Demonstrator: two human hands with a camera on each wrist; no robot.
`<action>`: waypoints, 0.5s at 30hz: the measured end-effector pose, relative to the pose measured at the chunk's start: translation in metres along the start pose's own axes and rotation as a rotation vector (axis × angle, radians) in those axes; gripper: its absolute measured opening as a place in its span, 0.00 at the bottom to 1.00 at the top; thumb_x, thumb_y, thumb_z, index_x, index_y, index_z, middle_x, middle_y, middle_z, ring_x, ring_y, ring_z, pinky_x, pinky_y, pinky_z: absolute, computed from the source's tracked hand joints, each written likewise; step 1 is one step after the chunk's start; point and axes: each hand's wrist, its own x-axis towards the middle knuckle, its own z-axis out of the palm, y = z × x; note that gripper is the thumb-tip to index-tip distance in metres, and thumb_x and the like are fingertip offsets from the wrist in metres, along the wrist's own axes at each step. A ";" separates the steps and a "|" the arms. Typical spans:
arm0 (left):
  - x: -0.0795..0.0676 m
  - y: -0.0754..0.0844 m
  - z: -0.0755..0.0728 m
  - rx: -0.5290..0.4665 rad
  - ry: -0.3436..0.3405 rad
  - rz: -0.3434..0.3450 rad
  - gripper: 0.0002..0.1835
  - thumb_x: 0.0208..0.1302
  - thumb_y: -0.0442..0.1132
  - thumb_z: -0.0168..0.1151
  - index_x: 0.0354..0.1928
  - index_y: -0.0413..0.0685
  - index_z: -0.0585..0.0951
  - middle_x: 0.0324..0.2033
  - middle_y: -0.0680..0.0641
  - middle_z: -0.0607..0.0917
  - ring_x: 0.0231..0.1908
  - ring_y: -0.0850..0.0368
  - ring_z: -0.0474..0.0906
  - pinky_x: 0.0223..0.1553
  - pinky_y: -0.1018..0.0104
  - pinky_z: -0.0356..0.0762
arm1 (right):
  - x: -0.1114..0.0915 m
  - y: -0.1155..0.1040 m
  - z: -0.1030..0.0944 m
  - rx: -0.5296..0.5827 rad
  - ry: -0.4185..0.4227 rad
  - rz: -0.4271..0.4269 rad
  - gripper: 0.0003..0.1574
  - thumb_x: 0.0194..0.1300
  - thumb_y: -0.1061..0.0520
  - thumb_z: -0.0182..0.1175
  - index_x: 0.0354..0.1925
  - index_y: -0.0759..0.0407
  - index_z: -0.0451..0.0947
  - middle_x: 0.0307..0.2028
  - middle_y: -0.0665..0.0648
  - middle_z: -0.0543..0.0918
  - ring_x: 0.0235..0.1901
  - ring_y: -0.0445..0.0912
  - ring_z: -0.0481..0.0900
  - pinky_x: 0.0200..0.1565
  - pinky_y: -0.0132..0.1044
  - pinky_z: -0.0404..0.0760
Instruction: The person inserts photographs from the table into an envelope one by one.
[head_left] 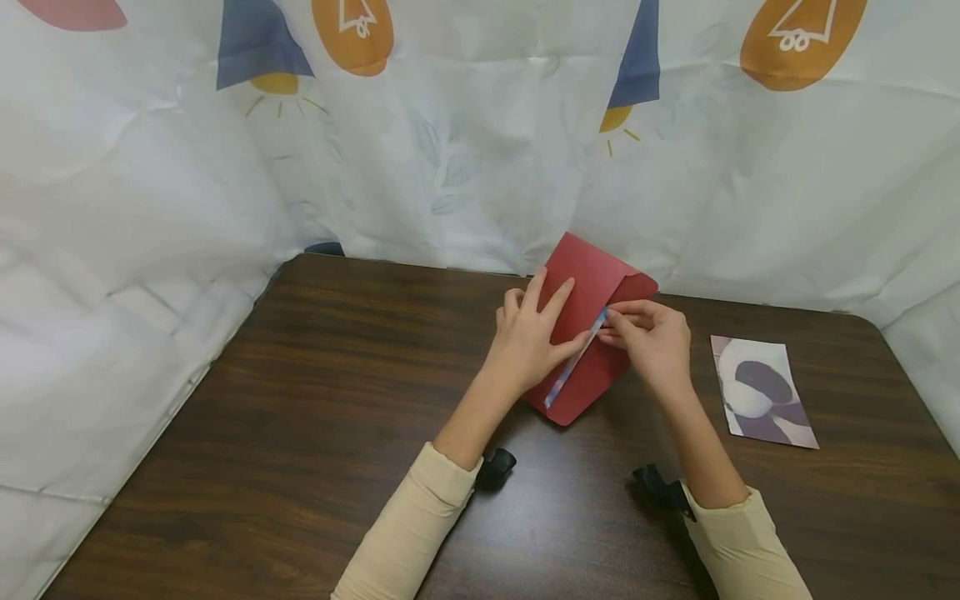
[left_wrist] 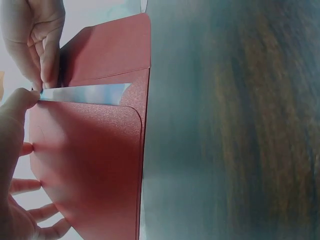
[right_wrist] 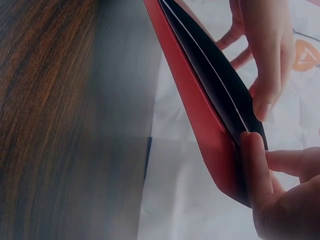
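A red envelope point(head_left: 588, 260) stands tilted near the table's back edge with its flap open. A blue-and-white card point(left_wrist: 85, 94) sticks out as a narrow strip along the envelope's mouth; the rest of it is hidden inside. My right hand point(head_left: 658, 346) pinches the card's upper end between thumb and fingers. Spread over the envelope's front panel, my left hand point(head_left: 523, 343) has mostly straight fingers, and its thumb touches the mouth beside the card. In the right wrist view the envelope point(right_wrist: 192, 112) is seen edge-on, its mouth parted around the card's thin edge.
A purple-and-white picture print point(head_left: 767, 392) lies flat on the dark wooden table point(head_left: 300, 417), right of my right hand. A patterned white curtain point(head_left: 480, 167) hangs behind the table's back edge. Black wrist cameras point(head_left: 495, 468) sit at both sleeves.
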 end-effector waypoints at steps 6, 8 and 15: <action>-0.001 0.001 0.001 0.004 0.009 0.004 0.41 0.71 0.61 0.67 0.80 0.56 0.67 0.80 0.38 0.61 0.63 0.36 0.69 0.58 0.45 0.76 | 0.000 0.001 0.000 -0.007 -0.006 -0.001 0.20 0.75 0.64 0.62 0.56 0.82 0.79 0.36 0.58 0.89 0.26 0.33 0.88 0.37 0.29 0.87; -0.001 0.002 0.001 0.001 0.008 0.003 0.41 0.71 0.61 0.67 0.80 0.56 0.67 0.79 0.38 0.61 0.63 0.36 0.69 0.57 0.46 0.76 | 0.000 0.001 0.000 -0.007 -0.009 -0.001 0.20 0.75 0.64 0.62 0.56 0.82 0.79 0.36 0.58 0.89 0.27 0.32 0.88 0.37 0.29 0.87; 0.000 0.002 0.000 -0.011 -0.001 -0.003 0.41 0.71 0.61 0.66 0.80 0.55 0.68 0.79 0.38 0.62 0.64 0.35 0.69 0.58 0.45 0.76 | 0.000 0.001 -0.001 -0.008 -0.014 -0.008 0.20 0.76 0.65 0.62 0.57 0.82 0.79 0.37 0.59 0.89 0.27 0.32 0.88 0.38 0.29 0.87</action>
